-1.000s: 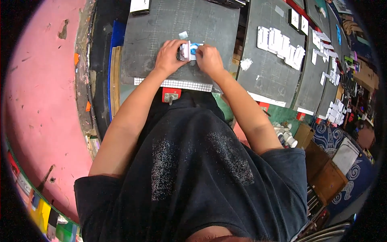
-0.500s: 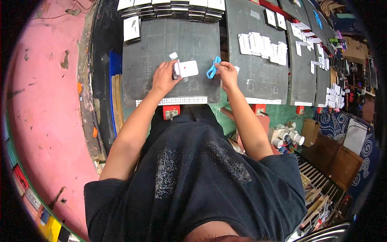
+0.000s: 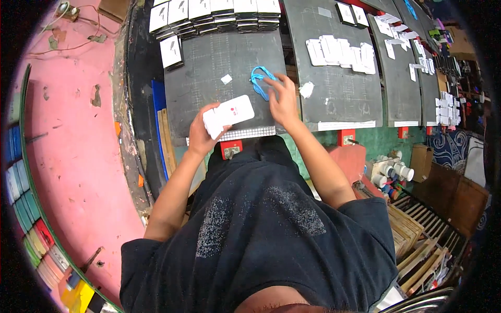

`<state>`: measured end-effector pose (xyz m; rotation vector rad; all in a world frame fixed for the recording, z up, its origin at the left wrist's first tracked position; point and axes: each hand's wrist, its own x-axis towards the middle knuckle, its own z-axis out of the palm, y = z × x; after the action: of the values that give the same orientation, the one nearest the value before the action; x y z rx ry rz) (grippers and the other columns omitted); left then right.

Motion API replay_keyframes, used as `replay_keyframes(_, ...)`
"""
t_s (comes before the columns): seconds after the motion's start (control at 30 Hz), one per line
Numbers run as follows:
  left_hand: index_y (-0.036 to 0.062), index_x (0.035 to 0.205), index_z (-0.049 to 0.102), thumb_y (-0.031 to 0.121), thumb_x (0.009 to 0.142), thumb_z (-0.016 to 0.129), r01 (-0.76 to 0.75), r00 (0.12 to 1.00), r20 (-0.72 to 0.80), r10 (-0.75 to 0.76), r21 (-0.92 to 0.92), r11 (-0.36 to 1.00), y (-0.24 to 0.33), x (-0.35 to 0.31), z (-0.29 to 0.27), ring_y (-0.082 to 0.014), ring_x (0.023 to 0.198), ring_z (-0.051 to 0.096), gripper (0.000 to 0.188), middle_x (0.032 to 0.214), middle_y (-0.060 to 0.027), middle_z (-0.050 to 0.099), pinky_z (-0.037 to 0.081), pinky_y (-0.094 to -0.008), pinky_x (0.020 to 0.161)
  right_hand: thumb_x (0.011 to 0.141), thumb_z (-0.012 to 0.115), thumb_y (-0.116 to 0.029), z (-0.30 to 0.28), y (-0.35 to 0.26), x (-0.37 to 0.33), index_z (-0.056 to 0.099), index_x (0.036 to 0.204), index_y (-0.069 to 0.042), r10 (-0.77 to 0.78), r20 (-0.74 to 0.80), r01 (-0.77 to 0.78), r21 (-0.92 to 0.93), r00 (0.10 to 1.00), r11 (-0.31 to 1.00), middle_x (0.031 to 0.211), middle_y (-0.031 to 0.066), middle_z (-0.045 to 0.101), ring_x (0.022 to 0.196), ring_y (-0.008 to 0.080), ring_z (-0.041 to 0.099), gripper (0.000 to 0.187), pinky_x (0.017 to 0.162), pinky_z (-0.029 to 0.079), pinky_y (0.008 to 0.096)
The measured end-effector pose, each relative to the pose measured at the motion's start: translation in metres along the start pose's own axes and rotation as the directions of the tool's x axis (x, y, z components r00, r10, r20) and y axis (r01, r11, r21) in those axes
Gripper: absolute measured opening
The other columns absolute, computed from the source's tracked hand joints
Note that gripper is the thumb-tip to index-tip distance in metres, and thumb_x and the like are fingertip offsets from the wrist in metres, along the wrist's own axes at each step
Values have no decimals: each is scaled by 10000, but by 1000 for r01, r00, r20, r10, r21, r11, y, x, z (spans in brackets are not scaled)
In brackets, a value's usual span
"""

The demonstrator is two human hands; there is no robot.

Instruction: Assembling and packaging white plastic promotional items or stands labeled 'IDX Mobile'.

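Your left grip (image 3: pixel 200 130) is closed on the white folded card (image 3: pixel 236 110), now nearer the bench (image 3: pixel 203 65) front edge. The blue band (image 3: pixel 255 78), earlier pinched in your right grip (image 3: pixel 284 102), lies on the bench; that grip is loosely open, though fingertip contact is hard to judge.

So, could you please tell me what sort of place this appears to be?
Probably a small workshop, perhaps for printing or packing: dark work tables with red metal brackets stand side by side, white-topped boxes are stacked at one table's far end, and flat white cards lie overlapping on the next.
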<state>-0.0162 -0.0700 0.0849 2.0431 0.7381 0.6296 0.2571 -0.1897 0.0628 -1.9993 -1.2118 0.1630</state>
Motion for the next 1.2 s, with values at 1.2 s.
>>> replay_keyframes(1.2, 29, 1362, 644, 378, 792, 994, -171, 745, 662, 84, 67, 983, 227, 102, 242, -411, 1120, 736, 754, 1216, -198, 741, 595, -479, 965, 1181, 397, -629, -219, 121, -114, 587, 1428, -140, 491, 637, -634, 746, 594, -202, 1261, 73, 719, 1149, 197, 758, 580, 896, 663, 428)
